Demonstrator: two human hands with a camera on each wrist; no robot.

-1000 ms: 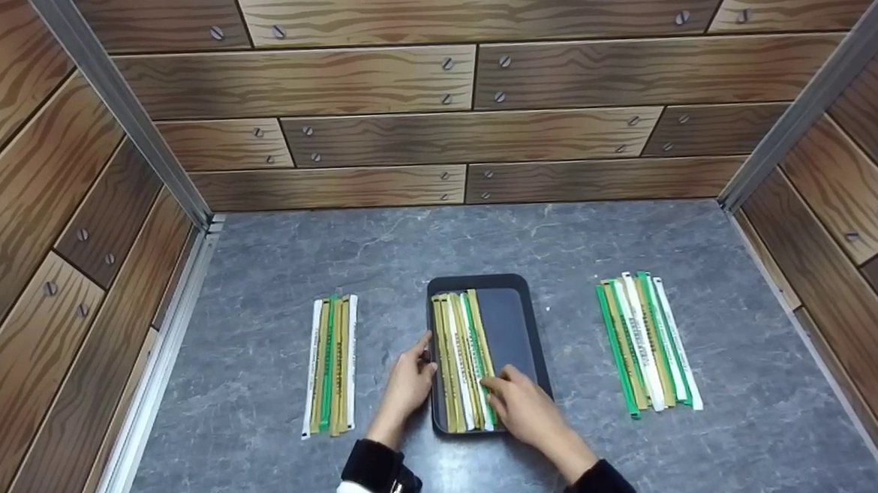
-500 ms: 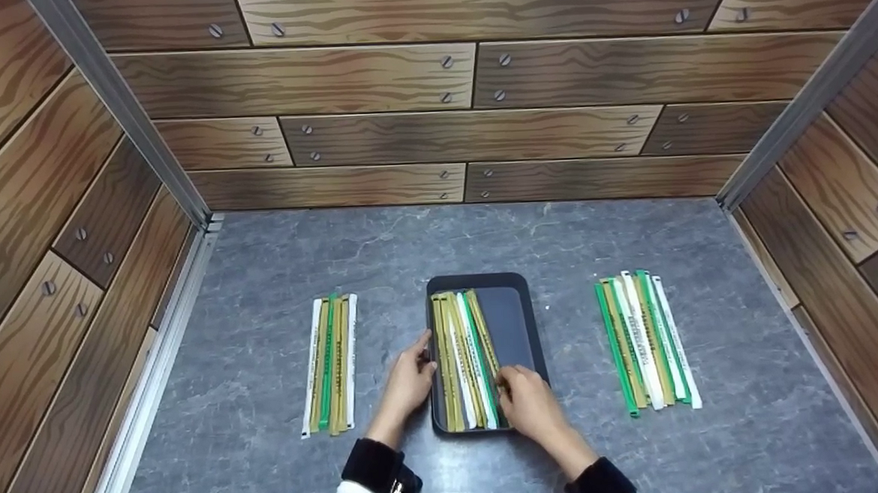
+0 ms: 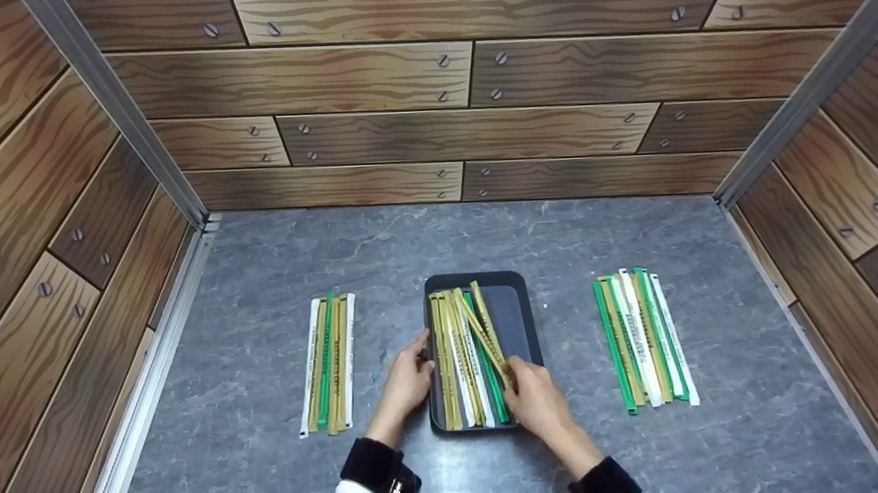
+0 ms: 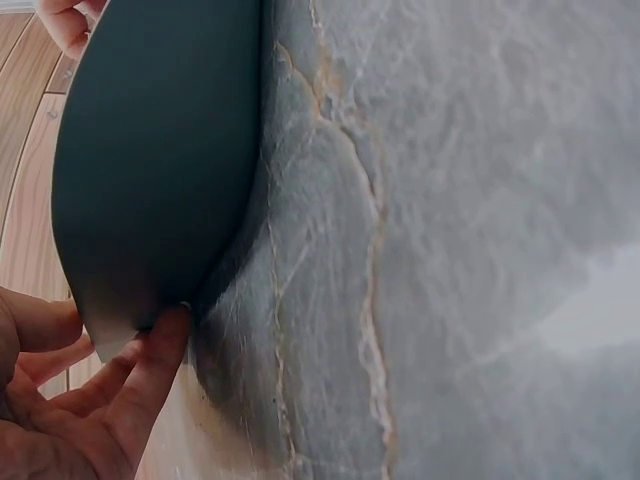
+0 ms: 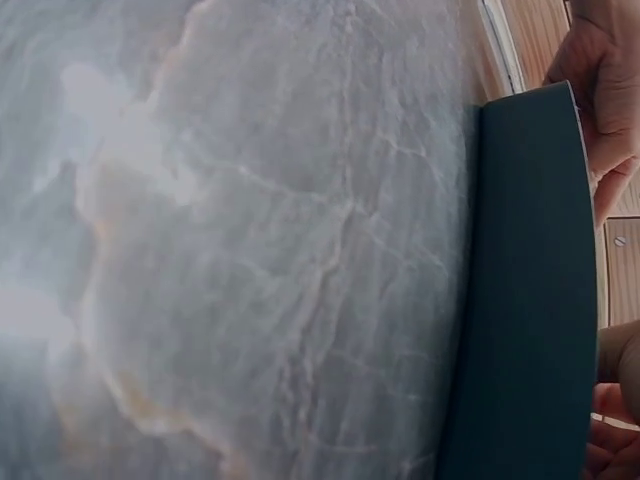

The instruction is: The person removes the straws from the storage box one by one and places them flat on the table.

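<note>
A dark rectangular tray (image 3: 521, 310) lies mid-table, its left part filled with long, thin printed stick packets (image 3: 460, 365) in gold, white and green. My left hand (image 3: 408, 383) pinches the tray's left edge; in the left wrist view its thumb and fingers (image 4: 150, 370) lie on either side of the wall. Over the tray's right half, my right hand (image 3: 538, 395) pinches the near end of a gold stick packet (image 3: 483, 336). A second gold stick packet (image 3: 483, 308) crosses close to it and meets the same fingers. Those fingertips are mostly hidden behind the tray wall in the right wrist view.
Left of the tray lies a row of similar packets (image 3: 331, 365); another row (image 3: 643, 341) lies to the right. The grey marbled table (image 3: 379, 242) is bounded by wood-patterned walls (image 3: 323, 185) at the back and both sides.
My right hand has moved a little to the right, bringing a gold stick packet's near end with it, so gold packets now slant across the others. The left hand stays at the tray's edge.
</note>
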